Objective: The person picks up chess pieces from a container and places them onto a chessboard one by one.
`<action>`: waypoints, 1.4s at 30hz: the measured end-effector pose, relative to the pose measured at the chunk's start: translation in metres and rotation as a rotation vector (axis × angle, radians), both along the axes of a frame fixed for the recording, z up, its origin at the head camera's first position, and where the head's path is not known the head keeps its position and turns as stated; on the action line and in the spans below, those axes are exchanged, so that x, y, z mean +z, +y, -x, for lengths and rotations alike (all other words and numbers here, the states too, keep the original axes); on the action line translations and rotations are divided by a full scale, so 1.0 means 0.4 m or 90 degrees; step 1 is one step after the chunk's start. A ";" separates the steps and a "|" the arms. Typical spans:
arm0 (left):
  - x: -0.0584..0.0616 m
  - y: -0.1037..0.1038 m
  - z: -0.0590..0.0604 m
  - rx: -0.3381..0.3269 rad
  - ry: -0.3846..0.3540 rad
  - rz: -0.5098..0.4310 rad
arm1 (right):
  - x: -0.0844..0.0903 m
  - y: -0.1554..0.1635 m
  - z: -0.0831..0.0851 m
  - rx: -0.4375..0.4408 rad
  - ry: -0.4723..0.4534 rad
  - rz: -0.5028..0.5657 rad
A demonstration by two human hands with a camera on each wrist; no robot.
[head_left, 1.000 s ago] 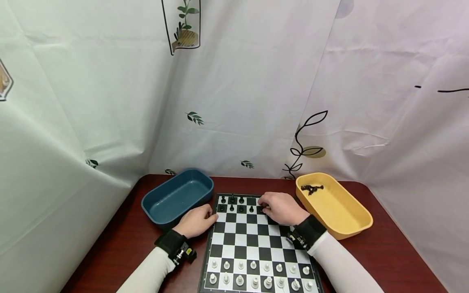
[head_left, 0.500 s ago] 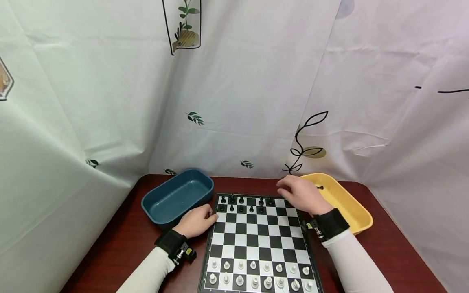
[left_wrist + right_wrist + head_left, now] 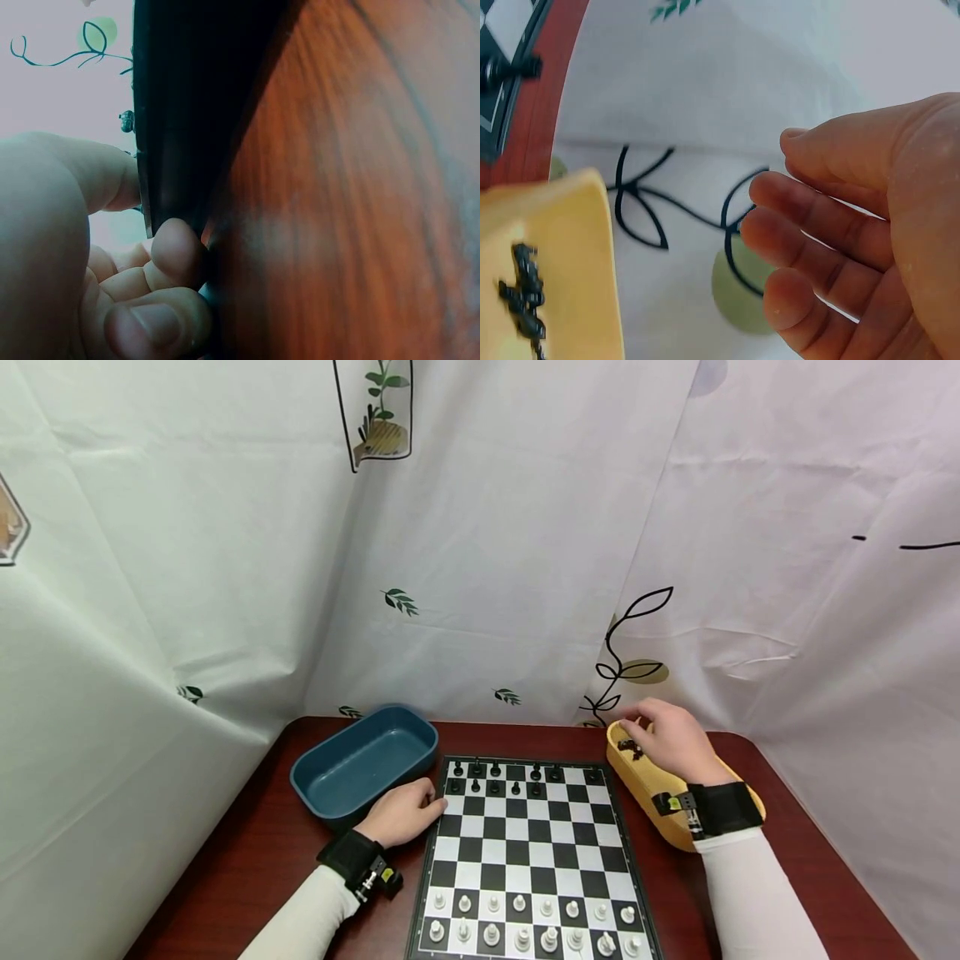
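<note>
A black-and-white chessboard (image 3: 525, 835) lies on the table, with white chess pieces (image 3: 550, 938) in two rows at the near end. Several black chess pieces (image 3: 495, 787) stand at the far end, one of them (image 3: 593, 773) near the far right corner. My left hand (image 3: 401, 814) holds the board's left edge; in the left wrist view the thumb lies over the edge and the fingers (image 3: 178, 251) curl at its side. Over the yellow tray (image 3: 660, 814) hovers my right hand (image 3: 675, 739), fingers loosely bent, holding nothing. More black chess pieces (image 3: 525, 292) lie in the tray.
A blue tray (image 3: 363, 764) sits on the table left of the board, close beside my left hand. White printed cloth (image 3: 480, 568) hangs behind the dark red table (image 3: 232, 877) and along its sides.
My right hand has left the far right of the board and moved right over the yellow tray. A black piece now stands near the far right corner. My left hand stays put.
</note>
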State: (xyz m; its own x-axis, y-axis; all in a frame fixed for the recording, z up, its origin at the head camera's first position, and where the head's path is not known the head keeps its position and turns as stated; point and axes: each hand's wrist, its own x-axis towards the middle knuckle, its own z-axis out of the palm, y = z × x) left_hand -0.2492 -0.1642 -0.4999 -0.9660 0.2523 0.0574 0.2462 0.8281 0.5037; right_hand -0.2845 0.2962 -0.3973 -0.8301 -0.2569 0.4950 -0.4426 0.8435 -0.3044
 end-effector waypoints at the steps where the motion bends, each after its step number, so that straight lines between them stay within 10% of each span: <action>1: 0.000 0.000 0.000 0.000 0.000 -0.001 | -0.001 0.010 0.002 -0.006 -0.002 0.002; 42: 0.016 0.004 -0.011 -0.013 -0.003 -0.008 | -0.128 0.130 0.077 0.001 -0.151 -0.107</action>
